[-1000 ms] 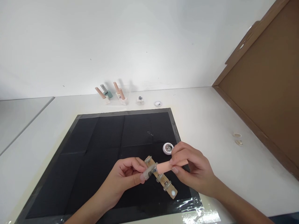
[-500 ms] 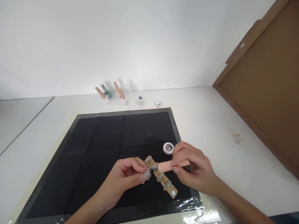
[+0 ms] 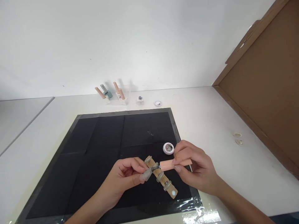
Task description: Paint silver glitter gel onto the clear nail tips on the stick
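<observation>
Between thumb and fingers of my left hand (image 3: 129,175) is a greyish, see-through false nail tip (image 3: 146,175), pinched at its lower end. My right hand (image 3: 195,166) is closed round the peach handle of a nail polish brush (image 3: 167,165). The dark bristle end of the brush points left and meets the upper end of the nail tip. Under both hands lies a wooden strip (image 3: 173,188) with several more clear nail tips across it and a white dot at its lower end. Whether the pinched tip is fixed to the strip, I cannot tell. A small round pot (image 3: 168,148) of silvery bits sits near my right fingers.
A black mat (image 3: 102,149) is taped to the white table. Along the back stand tilted polish bottles (image 3: 121,95), a small square bottle (image 3: 140,99) and a round lid (image 3: 158,103). Two small cream discs (image 3: 237,135) lie at right, before a cardboard panel (image 3: 263,87).
My right hand has drawn the brush slightly right, so more of its bristle end shows beside the nail tip. My left hand has hardly moved.
</observation>
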